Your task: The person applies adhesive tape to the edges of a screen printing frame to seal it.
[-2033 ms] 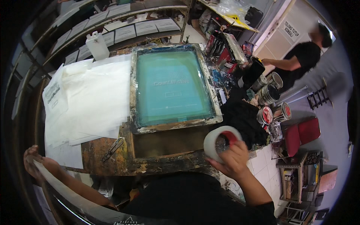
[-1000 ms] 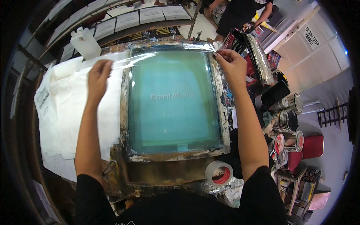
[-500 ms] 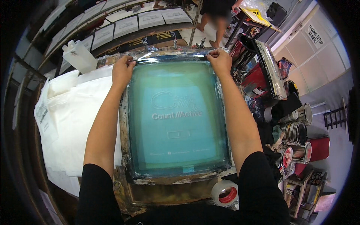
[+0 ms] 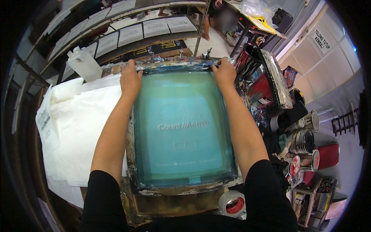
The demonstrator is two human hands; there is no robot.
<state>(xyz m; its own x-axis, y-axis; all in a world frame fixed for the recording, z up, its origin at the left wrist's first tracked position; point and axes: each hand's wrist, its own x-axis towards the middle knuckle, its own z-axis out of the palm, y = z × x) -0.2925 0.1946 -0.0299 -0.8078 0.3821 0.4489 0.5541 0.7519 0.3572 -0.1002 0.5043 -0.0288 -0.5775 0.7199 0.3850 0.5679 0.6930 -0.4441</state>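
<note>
Resting at both far corners of the rectangular turquoise mesh screen [image 4: 181, 110], on the paint-stained wooden desk [image 4: 114, 69], are the left hand [image 4: 130, 82] and right hand [image 4: 225, 75] — whether gripping, I cannot tell. Best, I judge, is equal pressure — both corners level.
</note>
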